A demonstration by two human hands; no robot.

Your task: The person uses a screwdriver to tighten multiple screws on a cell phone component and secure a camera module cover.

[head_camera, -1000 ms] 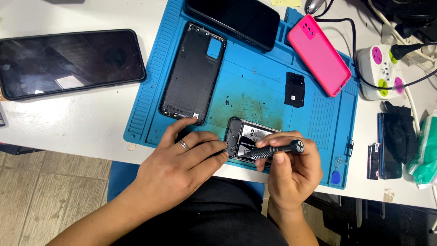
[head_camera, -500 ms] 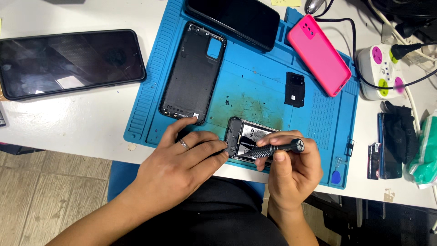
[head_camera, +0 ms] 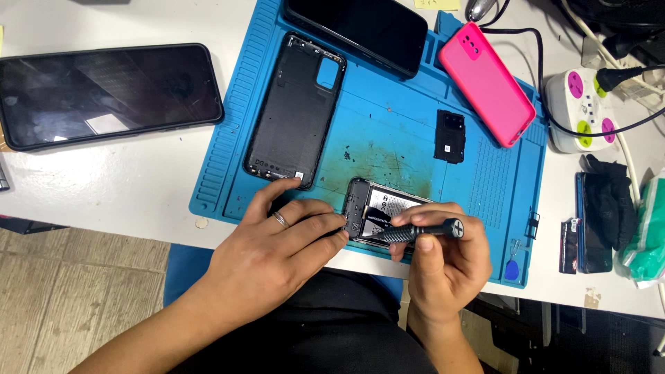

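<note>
An opened phone (head_camera: 379, 208) with its battery showing lies near the front edge of a blue work mat (head_camera: 388, 138). My left hand (head_camera: 277, 242), a ring on one finger, rests on the mat and presses its fingertips against the phone's left end. My right hand (head_camera: 443, 256) holds a black screwdriver (head_camera: 419, 232), its tip pointing left onto the phone's board. A black back cover (head_camera: 294, 111) lies on the mat just beyond my left hand. A small black cover plate (head_camera: 450, 135) sits further right.
A black phone (head_camera: 104, 93) lies screen-up on the white table at left. Another dark phone (head_camera: 360, 28) and a pink-cased phone (head_camera: 487, 83) lie at the mat's far edge. A white power strip (head_camera: 582, 111), a dark cloth (head_camera: 609, 201) and a blue pick (head_camera: 511, 270) are at right.
</note>
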